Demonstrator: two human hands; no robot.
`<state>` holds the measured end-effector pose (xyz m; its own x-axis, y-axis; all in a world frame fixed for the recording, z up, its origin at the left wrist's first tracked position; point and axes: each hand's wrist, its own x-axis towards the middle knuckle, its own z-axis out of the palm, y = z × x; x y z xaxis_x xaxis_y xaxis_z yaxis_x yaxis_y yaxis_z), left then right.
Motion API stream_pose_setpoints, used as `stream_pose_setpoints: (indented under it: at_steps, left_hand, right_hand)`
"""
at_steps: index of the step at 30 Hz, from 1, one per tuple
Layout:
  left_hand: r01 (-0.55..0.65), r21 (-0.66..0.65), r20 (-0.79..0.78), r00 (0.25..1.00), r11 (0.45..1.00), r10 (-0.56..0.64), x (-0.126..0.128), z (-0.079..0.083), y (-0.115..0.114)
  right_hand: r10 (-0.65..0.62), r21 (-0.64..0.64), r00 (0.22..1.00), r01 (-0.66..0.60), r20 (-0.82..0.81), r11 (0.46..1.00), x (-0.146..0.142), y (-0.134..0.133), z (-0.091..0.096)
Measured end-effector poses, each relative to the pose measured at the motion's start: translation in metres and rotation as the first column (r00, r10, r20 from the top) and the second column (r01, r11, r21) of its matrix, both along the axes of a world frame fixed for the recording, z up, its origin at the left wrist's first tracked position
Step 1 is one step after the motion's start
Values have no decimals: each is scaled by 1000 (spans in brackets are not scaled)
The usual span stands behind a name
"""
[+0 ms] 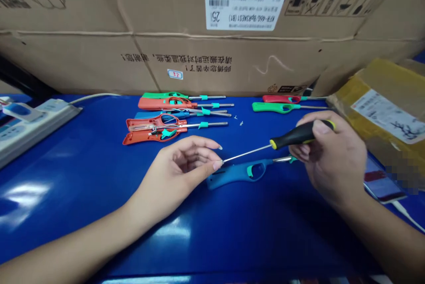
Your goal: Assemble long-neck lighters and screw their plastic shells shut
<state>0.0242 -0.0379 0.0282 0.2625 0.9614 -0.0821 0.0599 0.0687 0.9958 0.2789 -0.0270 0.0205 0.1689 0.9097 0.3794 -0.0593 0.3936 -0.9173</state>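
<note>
In my right hand [332, 155] is a screwdriver [295, 135] with a black and yellow handle, its thin shaft slanting down to the left. My left hand [186, 164] has its thumb and fingertips drawn together at the screwdriver's tip. Whatever it pinches there is too small to make out. Just below lies a blue long-necked lighter [237, 175] with a teal trigger, flat on the blue table. The left thumb overlaps the upper edge of its handle end, and the right fingers hide part of its metal neck.
Several lighters lie behind my left hand, among them an opened orange one [154, 131]. Tiny screws [241, 123] lie beside them. Red and green lighters [270, 106] rest farther right. A power strip [43, 120], a phone [381, 182] and a cardboard box [388, 111] flank the table [83, 177]; large cardboard [186, 49] walls the back.
</note>
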Motion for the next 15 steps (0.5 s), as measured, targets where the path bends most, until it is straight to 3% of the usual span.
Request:
stream_pose_setpoints:
  at_steps: [15]
  left_hand:
    - [-20,-12,39,999,1000,20,1,-2,0]
  right_hand:
    - [-53,28,994,51,98,998,-1,0,-4]
